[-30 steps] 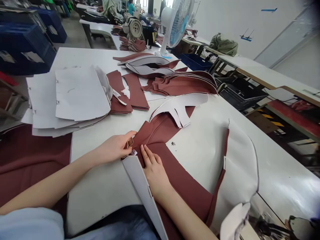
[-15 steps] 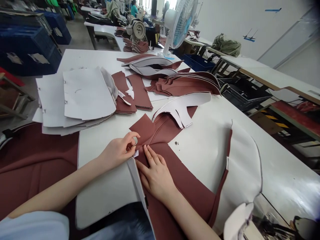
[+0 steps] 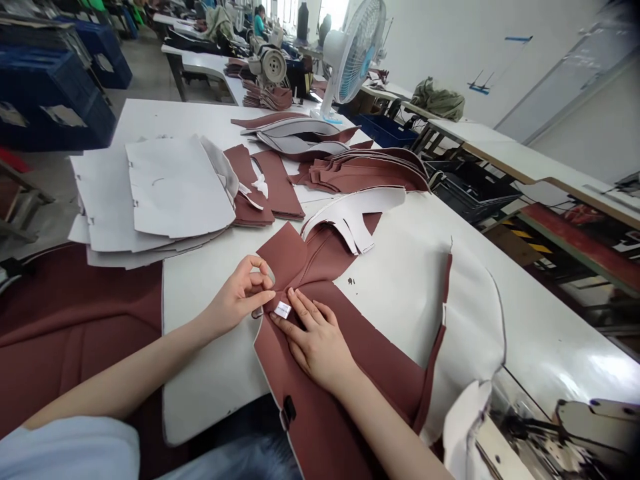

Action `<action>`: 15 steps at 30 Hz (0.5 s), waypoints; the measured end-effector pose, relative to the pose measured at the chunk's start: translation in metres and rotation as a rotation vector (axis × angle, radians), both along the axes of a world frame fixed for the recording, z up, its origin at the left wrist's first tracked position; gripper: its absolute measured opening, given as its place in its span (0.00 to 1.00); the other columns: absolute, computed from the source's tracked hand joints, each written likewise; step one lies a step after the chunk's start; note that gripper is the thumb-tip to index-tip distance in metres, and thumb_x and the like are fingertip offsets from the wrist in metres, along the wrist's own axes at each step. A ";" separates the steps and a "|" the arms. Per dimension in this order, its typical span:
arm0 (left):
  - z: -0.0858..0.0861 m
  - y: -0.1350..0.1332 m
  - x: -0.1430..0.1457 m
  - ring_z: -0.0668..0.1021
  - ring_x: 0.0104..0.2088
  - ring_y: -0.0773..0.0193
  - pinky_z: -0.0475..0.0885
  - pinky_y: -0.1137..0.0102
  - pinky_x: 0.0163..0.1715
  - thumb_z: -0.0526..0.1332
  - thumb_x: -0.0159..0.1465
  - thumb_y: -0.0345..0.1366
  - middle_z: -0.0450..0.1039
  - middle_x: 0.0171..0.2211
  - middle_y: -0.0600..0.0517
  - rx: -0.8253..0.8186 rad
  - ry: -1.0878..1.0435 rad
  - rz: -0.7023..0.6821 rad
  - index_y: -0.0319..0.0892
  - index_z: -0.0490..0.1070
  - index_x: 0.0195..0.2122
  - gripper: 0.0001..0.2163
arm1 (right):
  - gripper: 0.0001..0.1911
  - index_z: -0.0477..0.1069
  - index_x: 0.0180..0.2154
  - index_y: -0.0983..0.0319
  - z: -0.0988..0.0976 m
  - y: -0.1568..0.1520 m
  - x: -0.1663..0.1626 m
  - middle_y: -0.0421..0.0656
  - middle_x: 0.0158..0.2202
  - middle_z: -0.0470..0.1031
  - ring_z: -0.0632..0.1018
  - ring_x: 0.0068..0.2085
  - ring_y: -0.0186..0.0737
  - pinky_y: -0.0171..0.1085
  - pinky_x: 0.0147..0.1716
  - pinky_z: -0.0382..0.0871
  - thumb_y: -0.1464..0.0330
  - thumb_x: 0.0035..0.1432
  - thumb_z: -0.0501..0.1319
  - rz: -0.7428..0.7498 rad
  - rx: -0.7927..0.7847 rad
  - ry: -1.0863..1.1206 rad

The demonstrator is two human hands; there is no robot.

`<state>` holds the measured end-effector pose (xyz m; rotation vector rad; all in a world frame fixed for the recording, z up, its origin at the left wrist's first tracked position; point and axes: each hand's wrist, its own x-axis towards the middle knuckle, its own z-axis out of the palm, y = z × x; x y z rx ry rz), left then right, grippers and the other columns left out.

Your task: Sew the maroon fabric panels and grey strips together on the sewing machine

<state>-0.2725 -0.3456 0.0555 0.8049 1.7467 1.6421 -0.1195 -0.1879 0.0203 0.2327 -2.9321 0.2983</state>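
Note:
My left hand (image 3: 239, 293) is curled at the seam of a brown leather-like cover piece (image 3: 320, 417), thumb and forefinger bent towards each other. A small greyish edge shows inside those fingers; I cannot tell what it is. My right hand (image 3: 317, 347) lies flat on the same piece, fingers stretched out and pressing it down. Between the hands sits a small white label (image 3: 283, 309) with dark print. A black clip-like tab (image 3: 289, 409) is on the piece's left edge. Beyond the hands, a brown flap (image 3: 284, 252) and a white-backed curved strip (image 3: 353, 217) lie on the table.
White panels (image 3: 177, 190) are stacked at the left, with brown pieces (image 3: 367, 170) piled at the back. A fan (image 3: 350, 57) stands at the table's far end. A white-backed panel (image 3: 470, 320) rises on the right, near sewing machine parts (image 3: 575, 427).
The cover piece's left edge has turned over, so its brown face and black tab now show and the label is more exposed. The left thumb has straightened; the right hand stays flat.

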 end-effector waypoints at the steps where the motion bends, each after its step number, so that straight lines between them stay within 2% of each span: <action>1: 0.000 0.000 0.000 0.66 0.22 0.73 0.63 0.75 0.24 0.59 0.61 0.37 0.62 0.27 0.61 0.002 -0.002 0.000 0.46 0.51 0.40 0.13 | 0.25 0.61 0.63 0.49 -0.001 0.000 0.000 0.46 0.70 0.46 0.55 0.68 0.45 0.48 0.61 0.54 0.70 0.66 0.54 -0.003 0.001 -0.002; 5: -0.006 -0.001 -0.002 0.66 0.22 0.72 0.63 0.76 0.24 0.58 0.62 0.39 0.62 0.27 0.61 -0.034 0.042 -0.056 0.47 0.52 0.43 0.14 | 0.25 0.61 0.63 0.47 0.004 -0.002 0.008 0.47 0.70 0.46 0.54 0.68 0.48 0.49 0.60 0.56 0.68 0.67 0.54 -0.032 -0.008 -0.057; 7: -0.011 -0.003 -0.004 0.67 0.22 0.71 0.64 0.75 0.24 0.58 0.61 0.40 0.63 0.28 0.60 -0.136 0.140 -0.052 0.48 0.52 0.48 0.17 | 0.25 0.59 0.64 0.48 0.021 -0.001 0.026 0.48 0.70 0.49 0.57 0.67 0.49 0.49 0.58 0.60 0.67 0.67 0.54 -0.049 -0.023 -0.131; 9: -0.013 -0.008 -0.008 0.69 0.24 0.69 0.65 0.73 0.26 0.57 0.60 0.42 0.66 0.29 0.58 -0.326 0.326 -0.025 0.46 0.56 0.49 0.17 | 0.26 0.56 0.65 0.48 0.046 0.003 0.056 0.47 0.68 0.55 0.63 0.65 0.47 0.47 0.56 0.64 0.65 0.67 0.54 -0.104 -0.050 -0.200; 11: -0.010 -0.015 -0.017 0.71 0.25 0.66 0.66 0.72 0.28 0.57 0.59 0.44 0.69 0.29 0.55 -0.519 0.523 -0.097 0.44 0.63 0.40 0.12 | 0.26 0.56 0.65 0.47 0.072 0.009 0.100 0.43 0.66 0.59 0.67 0.62 0.44 0.46 0.56 0.67 0.65 0.67 0.54 -0.239 -0.081 -0.197; 12: -0.006 -0.018 -0.024 0.71 0.25 0.65 0.66 0.71 0.28 0.57 0.59 0.45 0.70 0.29 0.54 -0.597 0.582 -0.197 0.44 0.65 0.35 0.10 | 0.26 0.57 0.65 0.46 0.081 0.014 0.126 0.41 0.65 0.61 0.68 0.61 0.43 0.45 0.56 0.68 0.66 0.67 0.54 -0.330 -0.101 -0.152; 14: 0.004 -0.021 -0.040 0.73 0.25 0.64 0.67 0.71 0.28 0.61 0.56 0.49 0.72 0.28 0.55 -0.681 0.597 -0.378 0.44 0.67 0.28 0.13 | 0.24 0.60 0.63 0.46 0.087 0.025 0.181 0.41 0.63 0.65 0.69 0.60 0.43 0.43 0.55 0.70 0.65 0.66 0.54 -0.568 -0.165 -0.004; 15: 0.010 -0.019 -0.050 0.74 0.25 0.62 0.69 0.71 0.27 0.63 0.53 0.52 0.74 0.28 0.56 -0.665 0.580 -0.361 0.45 0.69 0.27 0.15 | 0.23 0.62 0.62 0.47 0.083 0.032 0.208 0.42 0.62 0.66 0.69 0.61 0.44 0.44 0.55 0.70 0.64 0.66 0.54 -0.707 -0.214 0.055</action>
